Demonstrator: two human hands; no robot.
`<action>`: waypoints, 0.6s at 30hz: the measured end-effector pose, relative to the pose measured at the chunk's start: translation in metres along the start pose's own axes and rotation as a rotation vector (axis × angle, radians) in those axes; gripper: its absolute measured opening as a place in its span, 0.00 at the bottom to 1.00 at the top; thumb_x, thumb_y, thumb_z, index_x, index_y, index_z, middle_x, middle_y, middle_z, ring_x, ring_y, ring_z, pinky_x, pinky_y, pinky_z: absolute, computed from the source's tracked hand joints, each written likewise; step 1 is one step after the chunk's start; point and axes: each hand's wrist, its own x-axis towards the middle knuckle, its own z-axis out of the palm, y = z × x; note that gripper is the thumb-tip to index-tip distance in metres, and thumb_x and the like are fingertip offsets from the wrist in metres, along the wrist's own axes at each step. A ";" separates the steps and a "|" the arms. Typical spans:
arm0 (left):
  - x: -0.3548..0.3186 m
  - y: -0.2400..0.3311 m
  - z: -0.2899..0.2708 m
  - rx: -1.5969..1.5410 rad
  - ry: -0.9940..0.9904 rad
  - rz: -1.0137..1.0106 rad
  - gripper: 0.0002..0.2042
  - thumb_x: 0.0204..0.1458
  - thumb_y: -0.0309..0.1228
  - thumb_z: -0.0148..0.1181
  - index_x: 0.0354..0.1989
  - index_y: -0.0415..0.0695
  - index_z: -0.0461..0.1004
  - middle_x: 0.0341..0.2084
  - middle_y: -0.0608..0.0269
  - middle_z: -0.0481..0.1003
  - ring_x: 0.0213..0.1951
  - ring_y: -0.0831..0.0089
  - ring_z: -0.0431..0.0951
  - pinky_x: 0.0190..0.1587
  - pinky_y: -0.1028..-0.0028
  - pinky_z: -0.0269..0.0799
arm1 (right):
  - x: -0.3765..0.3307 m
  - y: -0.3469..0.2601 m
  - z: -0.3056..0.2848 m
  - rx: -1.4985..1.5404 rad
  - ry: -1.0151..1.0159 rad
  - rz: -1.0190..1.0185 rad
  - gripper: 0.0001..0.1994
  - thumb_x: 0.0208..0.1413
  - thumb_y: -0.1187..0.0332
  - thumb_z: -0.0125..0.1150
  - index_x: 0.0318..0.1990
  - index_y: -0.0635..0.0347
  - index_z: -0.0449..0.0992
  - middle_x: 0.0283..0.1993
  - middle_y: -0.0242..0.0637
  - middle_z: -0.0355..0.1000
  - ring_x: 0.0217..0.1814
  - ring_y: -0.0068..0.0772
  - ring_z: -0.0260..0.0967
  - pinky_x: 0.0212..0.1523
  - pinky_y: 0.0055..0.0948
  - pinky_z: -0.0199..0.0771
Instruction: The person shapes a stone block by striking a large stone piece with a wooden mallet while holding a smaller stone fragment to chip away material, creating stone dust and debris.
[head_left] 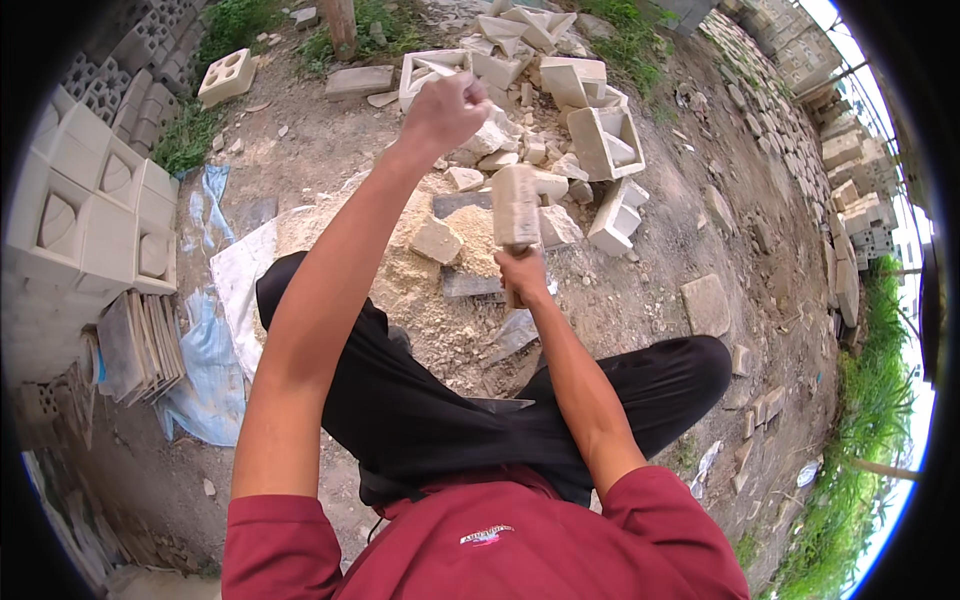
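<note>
Pale chipped concrete chunk [516, 205] gripped upright in right hand [522, 270], left hand [445, 108] fisted, contents unclear

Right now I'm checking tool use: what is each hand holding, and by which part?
The right hand grips a hammer-like tool with a pale block head by its handle, just under the head. The left hand is a raised fist; anything inside cannot be told.

Stacked pale decorative blocks [95, 215] along left edge. Flat tiles [140, 345] leaning just beside them. Blue-white tarp [215, 300] spread on dirt ground [700, 200]. Lone four-hole block [226, 76] near grass upper left. Rubble heap of broken hollow blocks [560, 95] at top centre. Flat slab [706, 303] right. Block rows [850, 180] far right beside grass strip [860, 420].
</note>
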 end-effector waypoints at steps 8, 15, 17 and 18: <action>-0.018 -0.019 0.046 -0.597 -0.007 -0.294 0.09 0.49 0.29 0.66 0.36 0.37 0.78 0.28 0.60 0.80 0.26 0.80 0.78 0.28 0.82 0.73 | 0.025 0.075 -0.007 -0.471 0.096 -0.043 0.12 0.45 0.65 0.65 0.23 0.67 0.75 0.21 0.42 0.74 0.19 0.30 0.73 0.20 0.30 0.72; -0.038 -0.006 0.049 -0.918 -0.036 -0.417 0.11 0.50 0.31 0.67 0.37 0.38 0.77 0.30 0.61 0.80 0.25 0.82 0.75 0.26 0.83 0.70 | 0.017 -0.045 -0.001 0.118 -0.011 0.084 0.12 0.49 0.67 0.66 0.32 0.68 0.74 0.21 0.36 0.72 0.19 0.26 0.70 0.20 0.28 0.70; -0.039 0.004 0.038 -1.010 0.008 -0.495 0.11 0.51 0.31 0.67 0.38 0.38 0.76 0.30 0.61 0.80 0.25 0.82 0.75 0.26 0.83 0.69 | 0.012 -0.055 0.001 0.180 0.049 -0.058 0.13 0.47 0.66 0.65 0.33 0.70 0.75 0.21 0.38 0.73 0.19 0.27 0.71 0.22 0.29 0.71; -0.042 0.007 0.032 -1.041 0.025 -0.538 0.11 0.52 0.31 0.66 0.39 0.38 0.75 0.29 0.63 0.79 0.25 0.82 0.74 0.25 0.83 0.67 | 0.019 -0.023 -0.001 0.040 0.087 -0.025 0.14 0.47 0.65 0.66 0.33 0.70 0.75 0.25 0.42 0.75 0.22 0.27 0.73 0.25 0.30 0.73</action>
